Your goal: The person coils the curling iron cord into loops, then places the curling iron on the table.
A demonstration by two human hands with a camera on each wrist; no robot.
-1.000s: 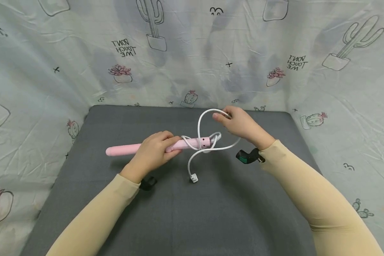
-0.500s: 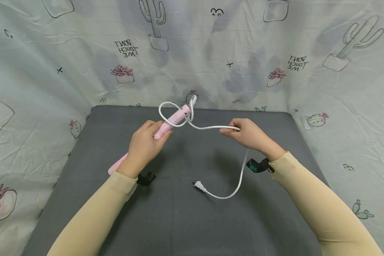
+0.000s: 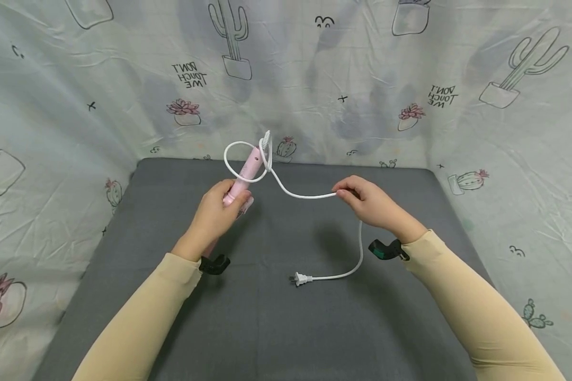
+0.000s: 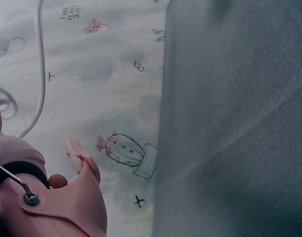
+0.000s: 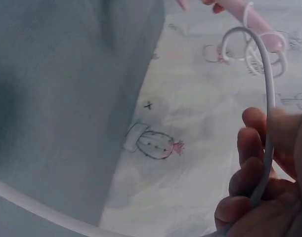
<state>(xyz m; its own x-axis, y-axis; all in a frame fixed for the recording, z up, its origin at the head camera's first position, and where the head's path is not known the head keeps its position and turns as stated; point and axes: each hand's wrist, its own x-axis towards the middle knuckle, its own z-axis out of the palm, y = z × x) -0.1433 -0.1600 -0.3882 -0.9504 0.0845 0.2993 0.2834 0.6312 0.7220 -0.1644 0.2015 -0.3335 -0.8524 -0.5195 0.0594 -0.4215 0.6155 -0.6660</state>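
My left hand [image 3: 213, 211] grips a pink curling iron [image 3: 250, 165], tilted with its cord end up and away. In the left wrist view its clamp lever [image 4: 71, 202] and screw [image 4: 31, 198] show up close. A white power cord [image 3: 310, 197] loops round the handle and bunches near the cord end. My right hand [image 3: 374, 203] holds this cord between thumb and curled fingers, to the right of the iron. From there the cord drops to a white two-pin plug [image 3: 303, 279], low over the table or on it; I cannot tell which. The iron's lower barrel is mostly hidden behind my left hand.
A grey cloth-covered table [image 3: 276, 328] lies under both hands. Pale curtains [image 3: 295, 63] printed with cacti stand behind it and at both sides. Black wrist camera mounts [image 3: 214, 264] stick out below the wrists.
The curling iron has swung from nearly level to steeply tilted, its cord end rising. My right hand has moved right and slightly down with the cord, drawing it out; the plug end now trails below.
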